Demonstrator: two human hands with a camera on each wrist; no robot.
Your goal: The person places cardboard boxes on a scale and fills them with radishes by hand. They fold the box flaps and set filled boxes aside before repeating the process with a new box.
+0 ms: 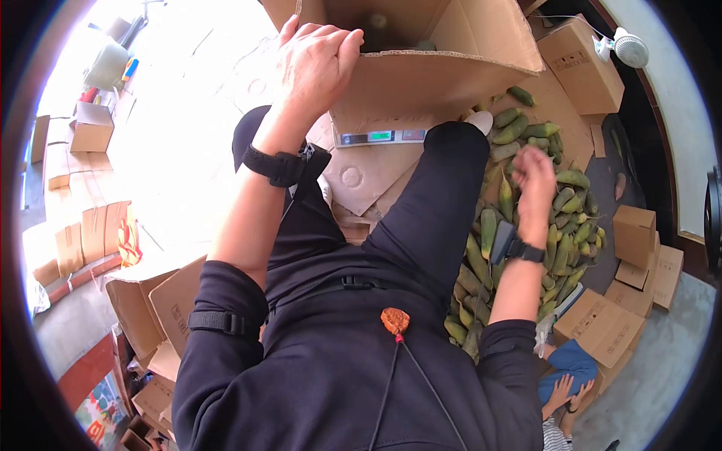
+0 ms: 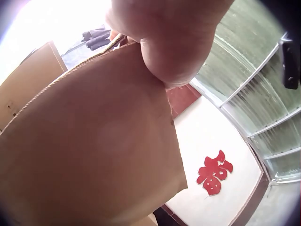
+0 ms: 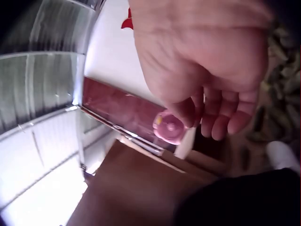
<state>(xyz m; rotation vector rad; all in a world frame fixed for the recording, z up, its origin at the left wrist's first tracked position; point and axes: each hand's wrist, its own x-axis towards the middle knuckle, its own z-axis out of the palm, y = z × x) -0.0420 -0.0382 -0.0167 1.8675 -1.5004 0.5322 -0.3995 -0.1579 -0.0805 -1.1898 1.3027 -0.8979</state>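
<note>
One open cardboard box is at the top centre of the frame, and the left hand holds its rim — the thumb seems to lie on the near side, though the left wrist view is too close to be sure. A digital scale shows just below the box, with a lit green display. The right hand, right of centre, holds nothing and its fingers are loosely curled. It is over a heap of green vegetables — this spreads down the right side.
</note>
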